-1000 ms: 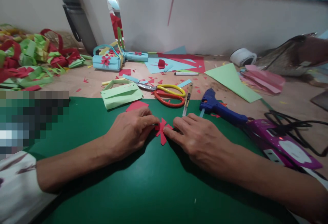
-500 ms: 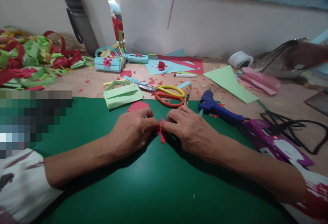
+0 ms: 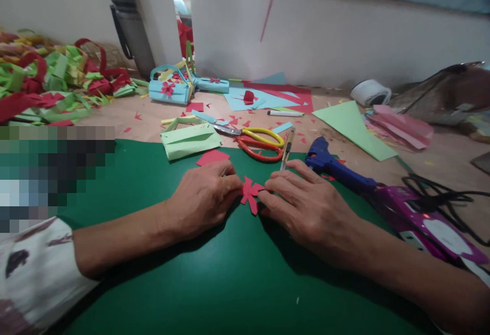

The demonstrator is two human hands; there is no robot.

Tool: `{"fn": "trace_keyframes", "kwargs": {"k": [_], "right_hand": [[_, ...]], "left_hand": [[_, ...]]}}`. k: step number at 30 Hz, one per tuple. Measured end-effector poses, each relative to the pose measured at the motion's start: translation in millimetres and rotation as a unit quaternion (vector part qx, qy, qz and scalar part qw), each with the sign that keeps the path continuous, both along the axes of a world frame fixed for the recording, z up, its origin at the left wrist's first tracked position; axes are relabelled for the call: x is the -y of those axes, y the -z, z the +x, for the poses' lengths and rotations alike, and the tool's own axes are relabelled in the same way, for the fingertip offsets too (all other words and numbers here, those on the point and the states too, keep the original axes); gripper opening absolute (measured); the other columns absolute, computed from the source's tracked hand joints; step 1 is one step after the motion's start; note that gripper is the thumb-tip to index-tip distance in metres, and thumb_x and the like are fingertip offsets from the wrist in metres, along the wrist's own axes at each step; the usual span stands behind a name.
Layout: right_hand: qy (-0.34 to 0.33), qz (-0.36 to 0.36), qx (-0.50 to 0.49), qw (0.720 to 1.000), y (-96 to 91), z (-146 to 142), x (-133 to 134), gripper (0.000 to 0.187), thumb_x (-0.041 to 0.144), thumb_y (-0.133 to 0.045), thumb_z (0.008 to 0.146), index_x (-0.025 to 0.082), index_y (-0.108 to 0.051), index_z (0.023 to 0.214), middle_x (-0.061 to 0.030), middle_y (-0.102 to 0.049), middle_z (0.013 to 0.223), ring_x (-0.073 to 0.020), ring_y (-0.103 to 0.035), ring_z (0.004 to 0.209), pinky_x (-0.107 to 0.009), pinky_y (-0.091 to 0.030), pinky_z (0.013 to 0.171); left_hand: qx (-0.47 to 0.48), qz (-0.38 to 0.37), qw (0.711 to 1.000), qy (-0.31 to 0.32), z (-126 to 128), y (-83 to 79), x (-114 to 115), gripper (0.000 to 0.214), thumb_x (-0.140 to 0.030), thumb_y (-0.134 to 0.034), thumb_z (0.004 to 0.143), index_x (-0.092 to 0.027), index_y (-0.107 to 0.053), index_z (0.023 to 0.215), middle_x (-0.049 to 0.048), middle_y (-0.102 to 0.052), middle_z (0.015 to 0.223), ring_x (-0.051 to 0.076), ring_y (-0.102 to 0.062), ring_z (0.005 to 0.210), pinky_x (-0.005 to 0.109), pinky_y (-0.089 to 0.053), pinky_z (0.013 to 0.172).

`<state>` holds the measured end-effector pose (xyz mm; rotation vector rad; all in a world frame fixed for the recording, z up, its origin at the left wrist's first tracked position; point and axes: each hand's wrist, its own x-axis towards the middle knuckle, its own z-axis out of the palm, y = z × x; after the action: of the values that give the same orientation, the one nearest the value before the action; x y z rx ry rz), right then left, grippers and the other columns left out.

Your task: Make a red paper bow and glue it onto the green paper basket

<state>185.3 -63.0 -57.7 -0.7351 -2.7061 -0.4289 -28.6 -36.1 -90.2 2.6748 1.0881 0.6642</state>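
A small red paper flower [image 3: 250, 195] with cut petals lies unfolded over the green mat [image 3: 199, 279]. My left hand [image 3: 209, 192] is closed, pinching the flower's left petal between thumb and forefinger. On the other side, my right hand [image 3: 302, 205] has its thumb and forefinger at the right petal, the other fingers loosely spread. A flat red paper piece [image 3: 213, 158] lies just beyond my left hand. Behind it rests a folded light green paper bag [image 3: 190, 142]. Scissors [image 3: 262, 144] with yellow and red handles and a box cutter [image 3: 288, 148] lie past the flower.
To the right are a blue glue gun [image 3: 337, 165] and a purple power strip [image 3: 432, 222] with black cable. Blue paper bags [image 3: 168, 91] stand behind, near a dark bottle [image 3: 132, 28]. Coloured paper scraps [image 3: 57, 82] are heaped left. A green sheet [image 3: 356, 128] lies back right.
The red flower has gone from folded and narrow to spread out, with its petals showing. My right hand has moved slightly right and its fingers have loosened. The view has shifted a little.
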Motion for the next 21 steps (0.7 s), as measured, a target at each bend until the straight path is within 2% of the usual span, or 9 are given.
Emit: {"fn": "trace_keyframes", "kwargs": {"k": [4, 9, 13, 16, 21], "right_hand": [[-0.01, -0.004, 0.0, 1.0, 2.7, -1.1, -2.0, 0.022, 0.011, -0.046, 0.091, 0.011, -0.067, 0.085, -0.0081, -0.063, 0.076, -0.0193, -0.054, 0.078, -0.042, -0.04, 0.082], [0.01, -0.021, -0.003, 1.0, 1.1, 0.6, -2.5, 0.023, 0.016, -0.046, 0.093, 0.012, -0.066, 0.082, -0.0072, -0.063, 0.075, -0.0177, -0.053, 0.072, -0.042, -0.042, 0.08], [-0.021, 0.043, 0.061, 0.997, -6.2, 1.4, 4.4, 0.02, 0.012, -0.049, 0.09, 0.009, -0.068, 0.083, -0.0104, -0.065, 0.073, -0.023, -0.058, 0.077, -0.049, -0.042, 0.082], [-0.043, 0.072, 0.099, 0.992, -6.1, 0.2, 9.4, 0.021, 0.006, -0.046, 0.088, 0.005, -0.067, 0.087, -0.0146, -0.067, 0.078, -0.0257, -0.059, 0.08, -0.045, -0.045, 0.075], [-0.038, 0.047, 0.098, 0.993, 2.7, -1.8, 7.5, 0.022, 0.005, -0.045, 0.088, 0.006, -0.067, 0.087, -0.0125, -0.065, 0.074, -0.0232, -0.058, 0.075, -0.036, -0.045, 0.063]], "left_hand": [[-0.001, -0.004, 1.0, -0.003, 0.2, 0.3, 0.1, 0.02, -0.024, -0.047, 0.091, -0.017, -0.062, 0.079, 0.0022, -0.059, 0.083, 0.014, -0.055, 0.071, 0.026, -0.04, 0.064], [-0.002, 0.004, 1.0, 0.0, 1.0, 0.2, -0.2, 0.021, -0.025, -0.046, 0.092, -0.018, -0.062, 0.079, 0.0024, -0.06, 0.084, 0.014, -0.055, 0.071, 0.026, -0.04, 0.063], [-0.007, 0.014, 1.0, 0.001, 2.3, 0.1, -1.4, 0.023, -0.025, -0.044, 0.093, -0.018, -0.061, 0.078, 0.0023, -0.059, 0.083, 0.014, -0.054, 0.069, 0.026, -0.039, 0.062], [-0.008, 0.009, 1.0, 0.002, 2.7, 0.3, -1.7, 0.024, -0.026, -0.044, 0.093, -0.018, -0.06, 0.078, 0.0021, -0.058, 0.081, 0.014, -0.054, 0.069, 0.026, -0.039, 0.062], [-0.001, 0.013, 1.0, 0.0, 2.0, 0.7, -0.7, 0.023, -0.026, -0.045, 0.093, -0.018, -0.061, 0.078, 0.0023, -0.059, 0.083, 0.014, -0.055, 0.07, 0.026, -0.04, 0.063]]}}
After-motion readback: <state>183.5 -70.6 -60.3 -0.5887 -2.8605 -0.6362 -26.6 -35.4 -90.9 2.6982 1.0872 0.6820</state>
